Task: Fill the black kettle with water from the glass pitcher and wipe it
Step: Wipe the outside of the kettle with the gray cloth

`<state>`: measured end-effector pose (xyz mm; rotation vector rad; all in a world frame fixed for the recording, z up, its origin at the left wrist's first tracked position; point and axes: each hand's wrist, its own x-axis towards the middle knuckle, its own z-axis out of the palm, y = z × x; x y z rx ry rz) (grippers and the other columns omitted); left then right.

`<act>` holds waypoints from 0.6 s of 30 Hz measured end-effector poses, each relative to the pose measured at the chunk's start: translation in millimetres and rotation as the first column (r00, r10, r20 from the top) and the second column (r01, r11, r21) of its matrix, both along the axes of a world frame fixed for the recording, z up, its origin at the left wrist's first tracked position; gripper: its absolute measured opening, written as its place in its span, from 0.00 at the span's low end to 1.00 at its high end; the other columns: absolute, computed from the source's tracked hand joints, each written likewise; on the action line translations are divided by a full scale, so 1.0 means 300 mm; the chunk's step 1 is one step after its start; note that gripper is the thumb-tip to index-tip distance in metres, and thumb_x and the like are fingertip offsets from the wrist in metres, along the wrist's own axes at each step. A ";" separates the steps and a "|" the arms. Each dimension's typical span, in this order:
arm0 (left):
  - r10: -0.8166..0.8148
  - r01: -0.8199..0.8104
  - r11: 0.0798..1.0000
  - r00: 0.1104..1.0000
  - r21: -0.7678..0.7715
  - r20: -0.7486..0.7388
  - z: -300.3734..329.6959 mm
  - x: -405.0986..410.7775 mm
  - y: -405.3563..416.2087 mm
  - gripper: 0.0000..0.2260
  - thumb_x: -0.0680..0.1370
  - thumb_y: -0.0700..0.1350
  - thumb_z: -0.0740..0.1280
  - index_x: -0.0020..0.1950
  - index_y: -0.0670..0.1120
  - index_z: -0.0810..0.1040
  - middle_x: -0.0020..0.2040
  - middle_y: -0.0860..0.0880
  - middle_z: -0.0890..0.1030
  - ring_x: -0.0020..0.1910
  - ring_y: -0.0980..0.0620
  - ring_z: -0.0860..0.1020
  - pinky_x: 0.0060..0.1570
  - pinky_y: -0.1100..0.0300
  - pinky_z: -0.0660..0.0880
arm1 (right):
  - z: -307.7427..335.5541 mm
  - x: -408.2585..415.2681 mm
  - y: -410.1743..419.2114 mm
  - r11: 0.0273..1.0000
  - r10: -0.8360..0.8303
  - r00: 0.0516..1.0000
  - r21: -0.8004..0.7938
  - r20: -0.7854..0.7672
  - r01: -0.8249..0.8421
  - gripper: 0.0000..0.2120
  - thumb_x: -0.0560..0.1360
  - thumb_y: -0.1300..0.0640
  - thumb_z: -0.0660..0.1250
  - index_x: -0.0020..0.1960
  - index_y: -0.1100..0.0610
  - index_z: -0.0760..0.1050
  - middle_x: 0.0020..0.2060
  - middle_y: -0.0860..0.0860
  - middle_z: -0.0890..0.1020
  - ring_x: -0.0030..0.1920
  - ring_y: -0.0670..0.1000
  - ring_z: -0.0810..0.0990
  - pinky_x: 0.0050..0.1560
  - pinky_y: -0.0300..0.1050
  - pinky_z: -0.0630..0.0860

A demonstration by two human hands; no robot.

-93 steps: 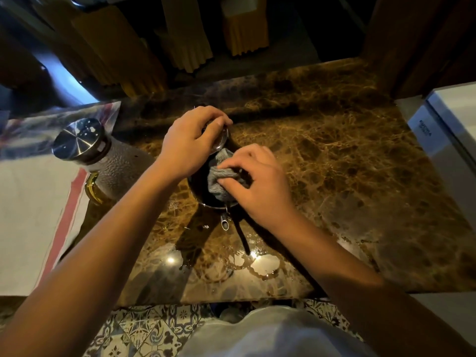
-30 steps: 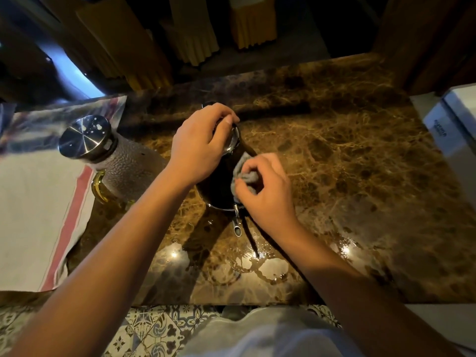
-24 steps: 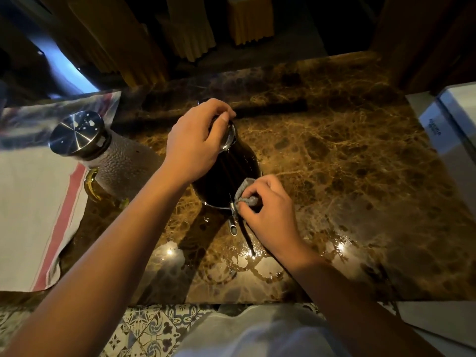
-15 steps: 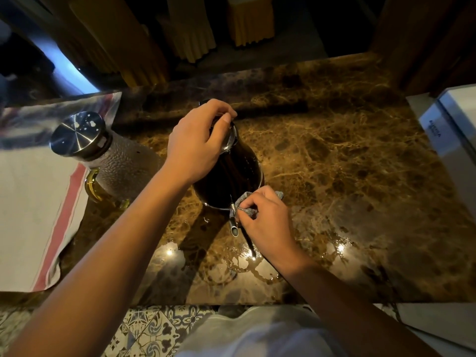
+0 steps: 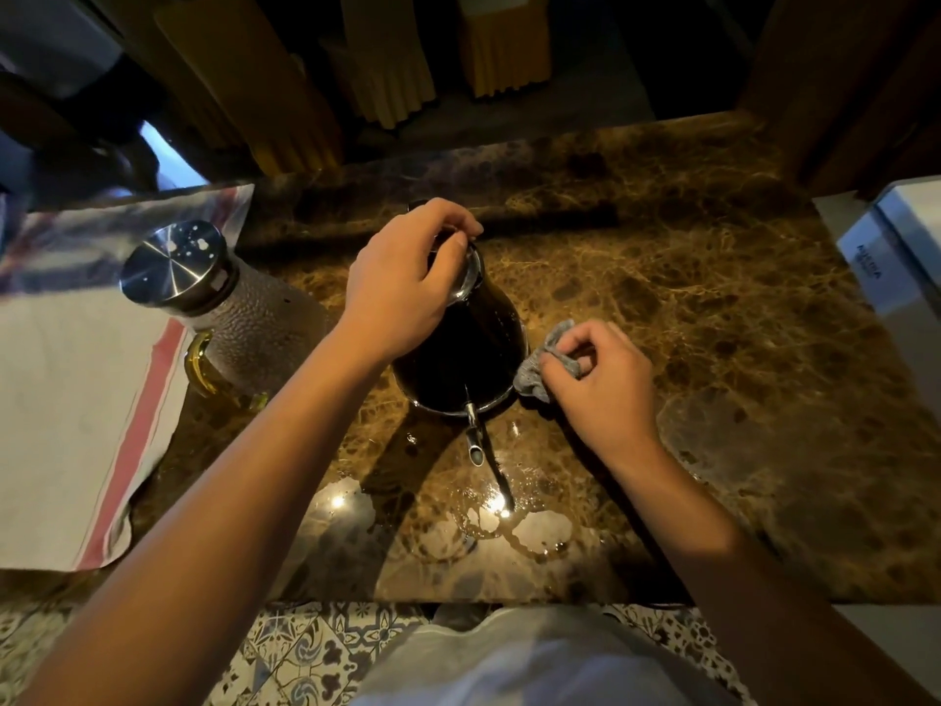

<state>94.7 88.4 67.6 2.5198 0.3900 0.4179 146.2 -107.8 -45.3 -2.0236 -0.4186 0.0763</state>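
The kettle was being wiped; the pouring looked done.

The black kettle (image 5: 461, 349) stood on the counter (image 5: 713, 323), its top gripped under the closed left hand (image 5: 402, 287). A grey cloth (image 5: 540, 369) was pinched in the right hand (image 5: 601, 379), pressed against the kettle's side. The lidded glass pitcher (image 5: 224, 308) stood left of the left hand. Puddles (image 5: 514, 527) were left near the spout.

black kettle (image 5: 461, 359), grey cloth (image 5: 540, 372), brown-veined marble counter (image 5: 713, 323)
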 end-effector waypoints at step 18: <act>0.002 -0.002 1.000 1.000 0.007 0.010 -0.004 0.001 -0.003 0.10 0.85 0.46 0.60 0.61 0.53 0.79 0.56 0.59 0.79 0.58 0.55 0.77 0.57 0.47 0.77 | -0.050 -0.127 0.064 0.963 0.242 0.966 0.103 0.089 -0.250 0.08 0.73 0.58 0.75 0.50 0.54 0.78 0.44 0.47 0.80 0.44 0.46 0.77 0.42 0.43 0.73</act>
